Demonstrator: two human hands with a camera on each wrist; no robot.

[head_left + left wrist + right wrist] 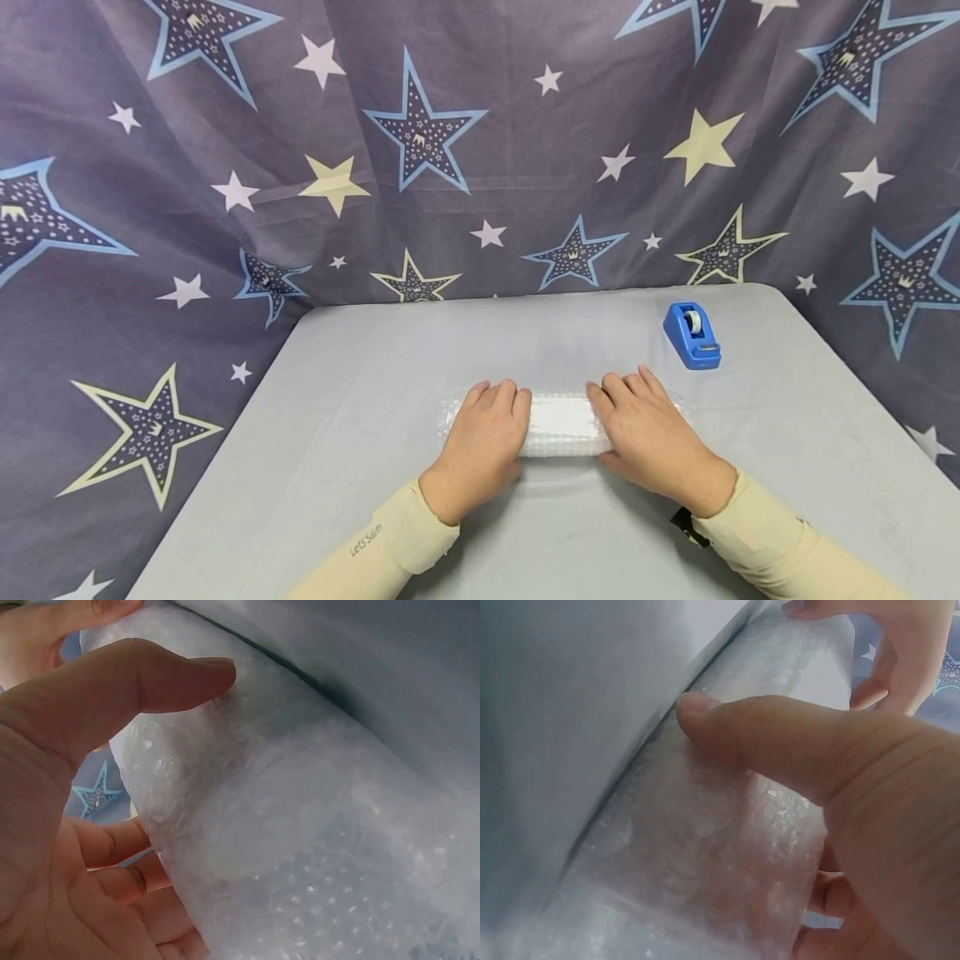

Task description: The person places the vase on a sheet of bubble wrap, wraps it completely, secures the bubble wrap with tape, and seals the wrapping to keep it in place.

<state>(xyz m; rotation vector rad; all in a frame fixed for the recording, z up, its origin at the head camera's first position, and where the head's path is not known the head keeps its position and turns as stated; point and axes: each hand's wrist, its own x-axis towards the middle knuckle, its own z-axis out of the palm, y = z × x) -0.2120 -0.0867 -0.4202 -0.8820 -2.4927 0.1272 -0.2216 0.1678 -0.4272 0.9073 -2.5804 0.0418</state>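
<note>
And here's the bubble-wrapped bundle, lying crosswise on the grey table, at five o'clock from the middle of the head view, white showing through! The left hand grips it at nine o'clock, the right hand at three, both curled round it, thumbs along the near side, fingers over the far side! Up at two o'clock from the bundle sits the blue tape dispenser; star-patterned cloth hangs beyond at twelve.
</note>
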